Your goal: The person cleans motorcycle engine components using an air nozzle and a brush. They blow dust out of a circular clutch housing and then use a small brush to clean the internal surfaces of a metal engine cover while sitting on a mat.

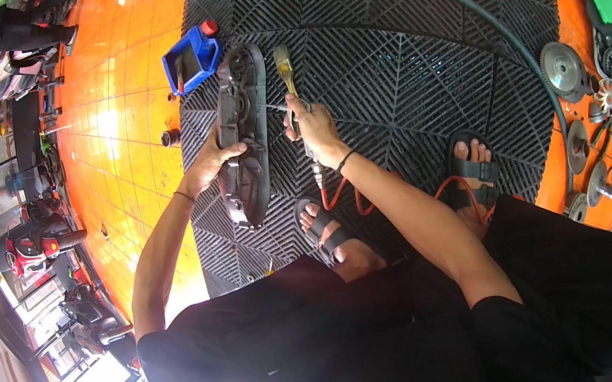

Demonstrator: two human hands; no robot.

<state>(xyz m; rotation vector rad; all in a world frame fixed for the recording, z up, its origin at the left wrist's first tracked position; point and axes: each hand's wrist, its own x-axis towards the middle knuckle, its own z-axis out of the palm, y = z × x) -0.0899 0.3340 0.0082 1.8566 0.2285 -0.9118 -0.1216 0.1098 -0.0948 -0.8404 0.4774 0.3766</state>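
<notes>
A long, dark vehicle casing cover [238, 106] stands lengthwise over the black ribbed mat, its hollow side with ribs and bosses showing. My left hand [210, 162] grips its left edge near the middle, thumb laid across it. Just to the right, my right hand [317, 132] is closed around an air blow gun [315, 164], whose thin nozzle points left at the cover. From the gun's lower end runs a red air hose [333, 199] toward my feet. A paintbrush [285, 70] with yellowish bristles shows just beyond my right fingers; whether they touch it I cannot tell.
A cut-open blue container [206, 53] with a red cap stands beyond the cover, near a small dark cylindrical part [170, 137]. A green-ended hose [486, 12] crosses the mat. Metal discs [565, 71] and other parts lie on the right orange floor. Motorcycles [35, 250] and a person [16, 30] are left.
</notes>
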